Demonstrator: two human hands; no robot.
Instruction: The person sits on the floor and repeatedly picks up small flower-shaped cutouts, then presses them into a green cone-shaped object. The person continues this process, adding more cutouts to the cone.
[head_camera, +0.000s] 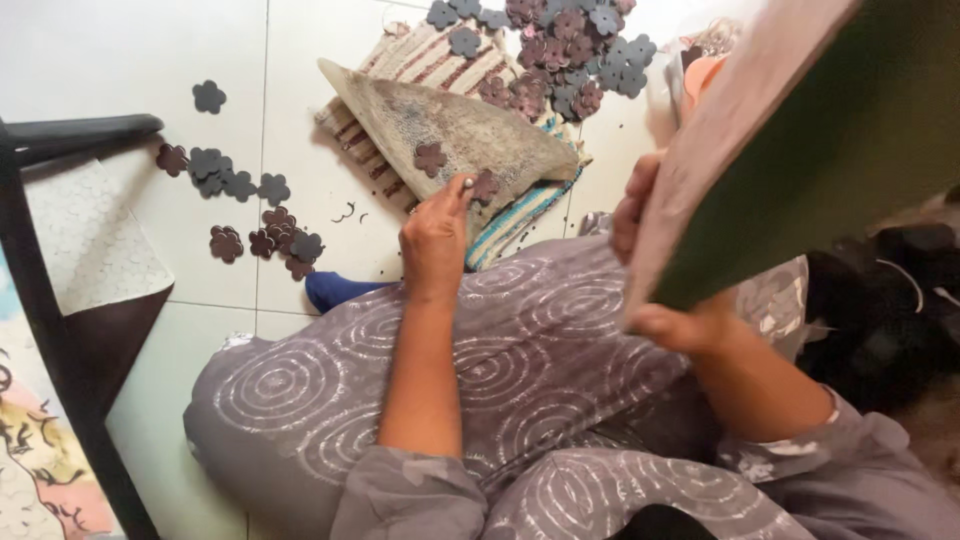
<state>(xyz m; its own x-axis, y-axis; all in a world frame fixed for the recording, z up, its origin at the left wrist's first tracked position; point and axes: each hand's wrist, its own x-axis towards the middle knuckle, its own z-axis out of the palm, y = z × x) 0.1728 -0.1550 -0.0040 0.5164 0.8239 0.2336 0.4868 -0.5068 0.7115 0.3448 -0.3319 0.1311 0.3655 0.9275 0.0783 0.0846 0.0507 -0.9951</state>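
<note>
Tiled floor, flower cutouts heaped

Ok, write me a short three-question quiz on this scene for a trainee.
1. True or false: the left hand rests at the edge of the triangular stone slab, beside a flower-shaped cutout.
2. What does the right hand hold? A) a green-edged flat sheet B) a pair of scissors C) a cup
3. Fill in: the largest heap of flower cutouts lies at the ___ of the picture, beyond the slab.

Key:
1. True
2. A
3. top
</note>
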